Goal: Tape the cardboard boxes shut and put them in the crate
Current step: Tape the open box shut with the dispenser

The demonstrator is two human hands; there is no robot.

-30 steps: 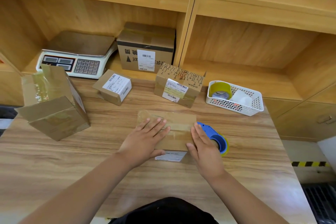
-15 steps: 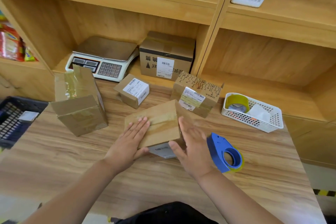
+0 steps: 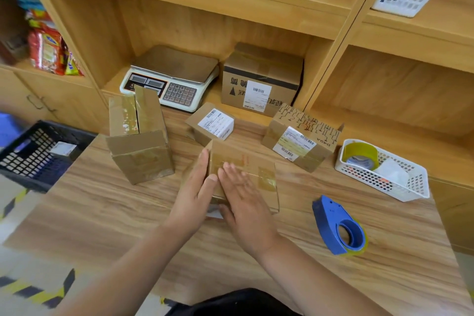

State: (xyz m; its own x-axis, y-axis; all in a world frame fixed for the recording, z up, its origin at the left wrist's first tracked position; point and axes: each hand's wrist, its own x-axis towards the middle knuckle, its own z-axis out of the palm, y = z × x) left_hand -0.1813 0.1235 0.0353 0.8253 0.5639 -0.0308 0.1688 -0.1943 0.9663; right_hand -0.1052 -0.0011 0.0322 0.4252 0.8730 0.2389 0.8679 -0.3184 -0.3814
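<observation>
1. Cardboard box (image 3: 259, 169) sits just left of the blue tape dispenser (image 3: 338, 226). My left hand (image 3: 197, 187) presses its side with straight fingers, and my right hand (image 3: 243, 195) lies flat on its taped top.
2. Black crate (image 3: 33, 154), far left of the dispenser, holds one parcel (image 3: 62, 149). I judge the other boxes (image 3: 139, 136) remain to be done.

Tape dispenser (image 3: 339, 227) lies right of flat box (image 3: 252, 177) (crate (image 3: 33, 154) far left).

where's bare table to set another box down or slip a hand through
Bare table lies front left, between the tall box and the left forearm, and front right, nearer than the tape dispenser. The back is crowded: small labelled box, printed box and white basket stand close behind the middle box.
</observation>
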